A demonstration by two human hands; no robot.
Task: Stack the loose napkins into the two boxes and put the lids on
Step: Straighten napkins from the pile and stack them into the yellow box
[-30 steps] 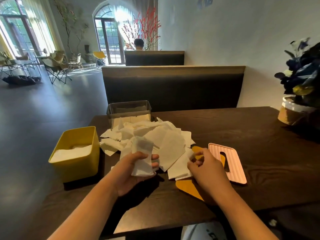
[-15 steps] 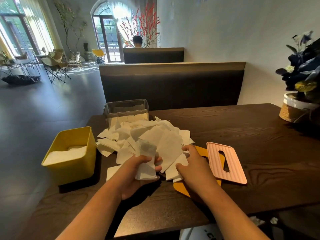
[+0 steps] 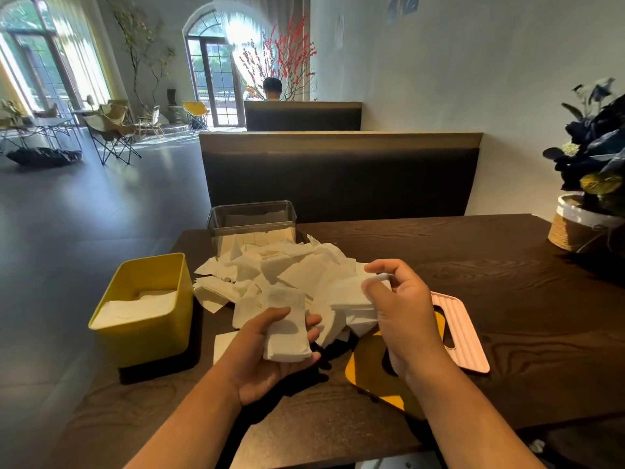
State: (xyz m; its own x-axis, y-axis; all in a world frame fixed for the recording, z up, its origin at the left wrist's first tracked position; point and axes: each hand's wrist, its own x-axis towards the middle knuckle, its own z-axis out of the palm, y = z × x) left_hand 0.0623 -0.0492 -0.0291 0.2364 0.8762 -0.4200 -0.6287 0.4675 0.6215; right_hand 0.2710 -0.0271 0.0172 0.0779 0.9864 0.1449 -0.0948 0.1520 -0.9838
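Observation:
A heap of loose white napkins lies on the dark wooden table. My left hand holds a small folded stack of napkins in its palm. My right hand pinches a napkin lifted from the heap's right side. A yellow box, partly filled with napkins, stands at the left. A clear box with napkins inside stands behind the heap. A yellow lid and a pink slotted lid lie flat under and right of my right hand.
A potted plant in a woven holder stands at the table's far right. A dark booth backrest runs behind the table. The table's left edge drops to the floor beside the yellow box. A person sits in a far booth.
My right hand rose off the table by the lids and lifted a napkin from the heap. My left hand kept its small stack and stayed in place.

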